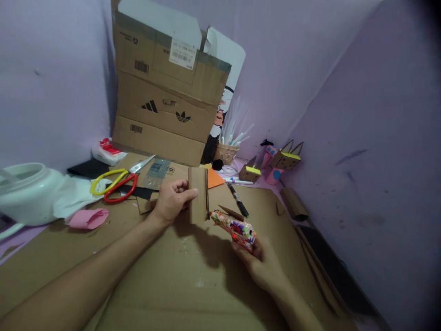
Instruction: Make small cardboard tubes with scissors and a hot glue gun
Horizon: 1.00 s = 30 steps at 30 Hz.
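My left hand [174, 200] grips a narrow folded piece of cardboard [197, 207] upright, its thumb on the front face and its fingers behind. In my right hand [262, 262] is a hot glue gun [237, 228] with a colourful floral pattern and a small red light. The gun's nozzle points left and is at the lower right edge of the cardboard piece; I cannot tell whether they touch. Behind the gun lies a black marker [237, 199], near an orange paper piece [215, 178].
Scissors [119, 184] with yellow and red handles, a pink paper roll [88, 219] and a white pot [31, 193] are at left. A large cardboard box [165, 92] stands behind. Small cardboard animal figures [285, 160] and a cardboard tube [294, 204] are at right. A cardboard sheet [165, 280] covers the table.
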{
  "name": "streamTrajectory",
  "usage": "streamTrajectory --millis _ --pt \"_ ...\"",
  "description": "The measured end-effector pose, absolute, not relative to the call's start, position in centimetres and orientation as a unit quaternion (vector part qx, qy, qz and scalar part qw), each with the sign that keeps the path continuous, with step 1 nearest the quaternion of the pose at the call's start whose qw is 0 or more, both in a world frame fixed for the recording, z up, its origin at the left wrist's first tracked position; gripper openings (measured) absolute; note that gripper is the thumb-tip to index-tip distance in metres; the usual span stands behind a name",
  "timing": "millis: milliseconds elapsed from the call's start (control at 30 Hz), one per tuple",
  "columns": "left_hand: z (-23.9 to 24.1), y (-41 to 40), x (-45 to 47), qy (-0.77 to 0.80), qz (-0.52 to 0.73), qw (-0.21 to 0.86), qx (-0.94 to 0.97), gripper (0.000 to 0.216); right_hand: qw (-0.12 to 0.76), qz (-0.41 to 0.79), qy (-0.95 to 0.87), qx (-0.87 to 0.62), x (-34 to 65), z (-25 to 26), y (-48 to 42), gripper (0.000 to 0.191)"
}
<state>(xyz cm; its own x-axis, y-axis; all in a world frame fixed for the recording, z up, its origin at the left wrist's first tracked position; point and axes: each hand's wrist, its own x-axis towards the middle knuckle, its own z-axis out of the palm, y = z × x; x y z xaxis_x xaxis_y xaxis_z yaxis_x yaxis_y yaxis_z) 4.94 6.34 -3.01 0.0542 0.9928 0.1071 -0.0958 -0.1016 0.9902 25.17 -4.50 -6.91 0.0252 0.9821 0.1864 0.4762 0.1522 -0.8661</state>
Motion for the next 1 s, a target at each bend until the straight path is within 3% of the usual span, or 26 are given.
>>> streamTrajectory --millis 333,1000 --pt "-2.8 6.5 4.7 0.436 0.538 0.525 0.495 0.019 0.411 0.313 -0.631 -0.579 25.0 -6.8 -4.7 0.026" --pt "-2.4 5.5 5.2 0.444 0.516 0.47 0.561 0.015 0.479 0.368 -0.588 -0.538 24.2 -6.2 -4.7 0.035"
